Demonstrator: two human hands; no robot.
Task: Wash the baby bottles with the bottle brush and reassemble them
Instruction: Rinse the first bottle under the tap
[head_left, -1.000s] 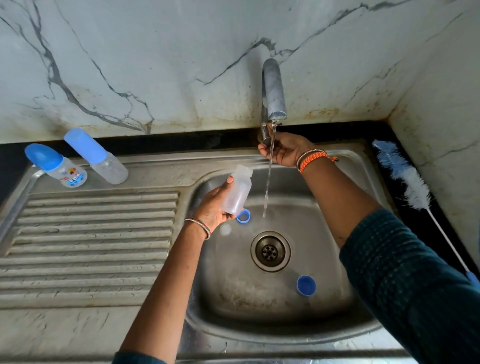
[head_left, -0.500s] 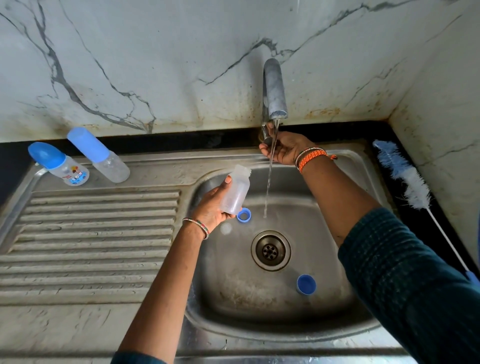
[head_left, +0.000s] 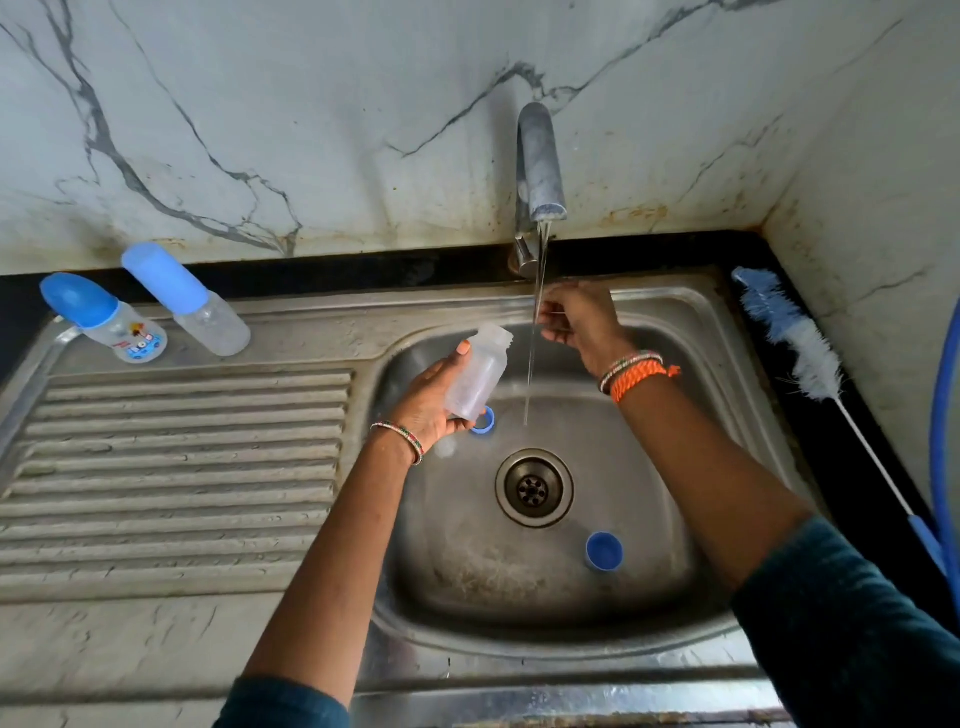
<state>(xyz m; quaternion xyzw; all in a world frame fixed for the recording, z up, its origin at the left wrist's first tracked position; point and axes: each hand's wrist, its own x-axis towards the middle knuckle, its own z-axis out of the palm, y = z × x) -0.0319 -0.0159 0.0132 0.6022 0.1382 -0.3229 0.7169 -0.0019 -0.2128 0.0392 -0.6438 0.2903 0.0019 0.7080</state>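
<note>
Resting in left hand (head_left: 426, 400) fingers, open bottle (head_left: 478, 376) beside water stream (head_left: 535, 332).

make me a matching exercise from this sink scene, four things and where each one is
Things:
1. bottle brush
2. open bottle
3. blue cap
4. capped bottles

Places:
a. in the left hand
b. on the sink basin floor, near the drain
c. on the counter right of the sink
d. at the back of the drainboard

Pairs: 1-c, 2-a, 3-b, 4-d

Blue caps (head_left: 604, 550), grey-veined white wall (head_left: 311, 104)
</note>
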